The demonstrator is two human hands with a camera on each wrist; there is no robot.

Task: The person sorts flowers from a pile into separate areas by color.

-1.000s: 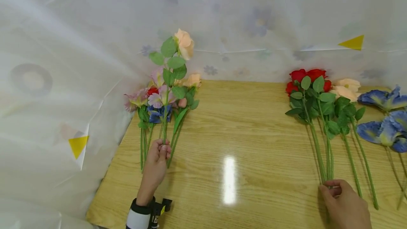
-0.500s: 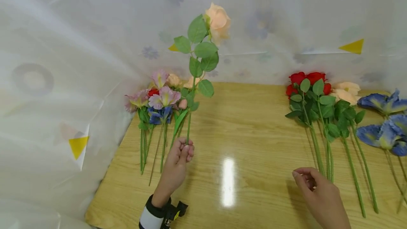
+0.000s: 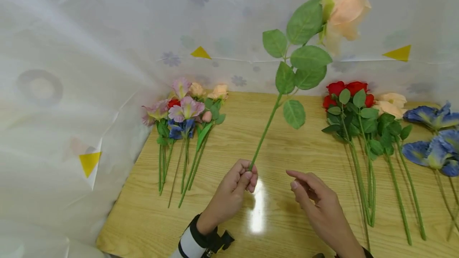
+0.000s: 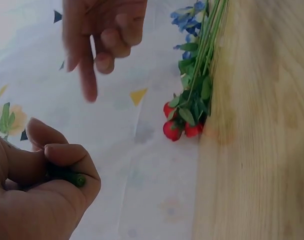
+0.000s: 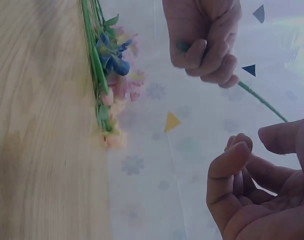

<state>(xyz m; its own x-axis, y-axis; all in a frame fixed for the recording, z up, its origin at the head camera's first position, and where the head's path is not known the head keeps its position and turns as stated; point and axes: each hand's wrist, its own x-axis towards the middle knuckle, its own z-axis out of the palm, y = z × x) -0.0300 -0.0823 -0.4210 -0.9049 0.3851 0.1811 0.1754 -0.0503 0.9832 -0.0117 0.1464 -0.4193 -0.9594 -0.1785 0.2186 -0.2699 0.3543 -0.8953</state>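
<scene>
My left hand grips a peach rose low on its green stem, above the middle of the table. The bloom leans up and to the right, with several green leaves below it. In the left wrist view the cut stem end pokes out of the curled fingers. My right hand hovers to the right of the left one, fingers loosely bent, thumb and index finger apart, nothing between them. The right wrist view shows the right hand near the held stem, apart from it.
On the table's left lies a mixed bunch with pink irises, blue petals and peach roses. Red roses, peach roses and blue irises lie at right. A white flower-print sheet hangs behind.
My left hand has carried the peach rose rightward and nearer, away from the left bunch. My right hand has left the red rose stems and moved left toward it.
</scene>
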